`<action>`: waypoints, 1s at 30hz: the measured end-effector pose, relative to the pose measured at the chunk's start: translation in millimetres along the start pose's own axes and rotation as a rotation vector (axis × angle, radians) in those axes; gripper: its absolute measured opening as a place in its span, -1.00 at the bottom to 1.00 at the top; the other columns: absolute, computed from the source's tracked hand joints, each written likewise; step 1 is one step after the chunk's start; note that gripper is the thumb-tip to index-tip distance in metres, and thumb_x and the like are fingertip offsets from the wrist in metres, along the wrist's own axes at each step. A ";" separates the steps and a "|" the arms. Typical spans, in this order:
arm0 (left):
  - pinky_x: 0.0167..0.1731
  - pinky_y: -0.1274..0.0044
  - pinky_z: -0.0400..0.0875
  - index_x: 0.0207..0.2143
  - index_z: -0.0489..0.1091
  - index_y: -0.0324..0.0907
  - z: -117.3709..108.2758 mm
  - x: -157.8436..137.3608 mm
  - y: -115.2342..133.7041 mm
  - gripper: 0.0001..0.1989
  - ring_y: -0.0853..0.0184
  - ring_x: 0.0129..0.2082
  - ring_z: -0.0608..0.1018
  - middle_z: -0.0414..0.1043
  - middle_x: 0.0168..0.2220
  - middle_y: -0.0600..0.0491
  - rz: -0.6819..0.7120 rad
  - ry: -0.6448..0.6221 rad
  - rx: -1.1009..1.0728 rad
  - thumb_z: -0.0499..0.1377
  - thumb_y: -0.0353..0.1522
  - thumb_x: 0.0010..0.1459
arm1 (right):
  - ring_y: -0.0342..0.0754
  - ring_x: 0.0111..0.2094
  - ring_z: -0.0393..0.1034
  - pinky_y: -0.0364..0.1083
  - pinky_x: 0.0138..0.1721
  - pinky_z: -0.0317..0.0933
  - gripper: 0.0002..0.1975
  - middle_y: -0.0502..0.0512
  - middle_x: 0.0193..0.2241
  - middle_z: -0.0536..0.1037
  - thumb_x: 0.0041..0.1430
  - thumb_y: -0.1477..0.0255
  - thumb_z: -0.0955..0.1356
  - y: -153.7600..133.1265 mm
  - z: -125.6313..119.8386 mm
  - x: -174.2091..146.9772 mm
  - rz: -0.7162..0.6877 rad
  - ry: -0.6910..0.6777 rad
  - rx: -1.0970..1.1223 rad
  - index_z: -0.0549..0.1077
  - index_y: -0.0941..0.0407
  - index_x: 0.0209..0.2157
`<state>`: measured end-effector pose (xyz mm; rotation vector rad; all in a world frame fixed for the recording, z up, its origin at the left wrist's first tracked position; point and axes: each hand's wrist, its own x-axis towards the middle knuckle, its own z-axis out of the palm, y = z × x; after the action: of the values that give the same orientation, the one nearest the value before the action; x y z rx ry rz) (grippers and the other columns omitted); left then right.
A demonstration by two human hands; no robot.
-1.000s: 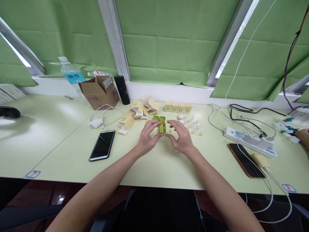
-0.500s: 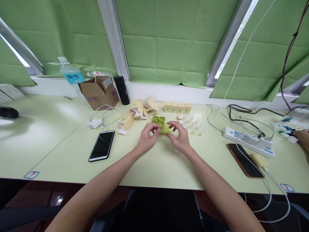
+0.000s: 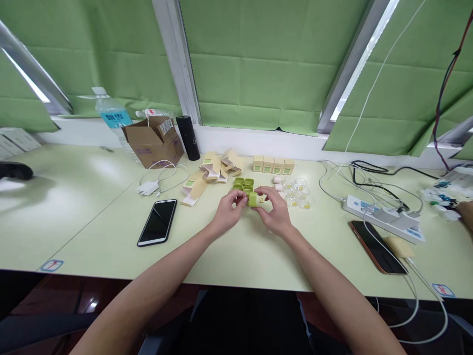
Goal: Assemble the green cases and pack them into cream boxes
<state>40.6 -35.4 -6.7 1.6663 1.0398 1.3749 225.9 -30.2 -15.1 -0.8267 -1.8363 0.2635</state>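
Over the middle of the table, a small light-green box [image 3: 253, 199] is between my two hands. My left hand [image 3: 229, 212] pinches its left side with thumb and index finger. My right hand [image 3: 275, 212] grips its right side, the thumb below and the fingers above. A tiny yellowish piece [image 3: 261, 200] shows in the gap of the right hand; whether it is held I cannot tell. Just behind the hands stand several open green square cups [image 3: 244, 183]. Right of them lie small pink pieces [image 3: 277, 180] and clear plastic cups with yellow spots [image 3: 301, 190].
Opened paper cartons [image 3: 212, 170] and a row of small beige boxes [image 3: 273, 165] stand at the back. A phone [image 3: 158, 223], a charger [image 3: 148, 188], a cardboard box [image 3: 155, 143] and a black flask [image 3: 188, 138] are left. A power strip [image 3: 382, 217] and second phone [image 3: 377, 246] lie right.
The green box has turned between my fingers and now looks narrower. The tiny yellowish piece shows more plainly beside it. The view has shifted slightly.
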 end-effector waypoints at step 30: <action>0.04 0.33 0.48 0.07 0.45 -0.04 -6.6 0.3 -14.7 -0.58 0.16 0.10 0.53 0.49 0.08 -0.06 0.274 -0.059 0.091 0.39 -0.30 0.17 | 0.13 -0.06 0.54 0.08 -0.14 0.43 -0.78 0.25 -0.04 0.62 0.34 0.52 0.34 -6.8 -4.4 2.6 -0.351 0.021 -0.360 0.46 0.07 -0.01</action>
<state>32.2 -28.9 -18.8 1.9621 0.8753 1.4584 226.5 -34.4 -7.7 -0.7248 -2.0000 -0.3059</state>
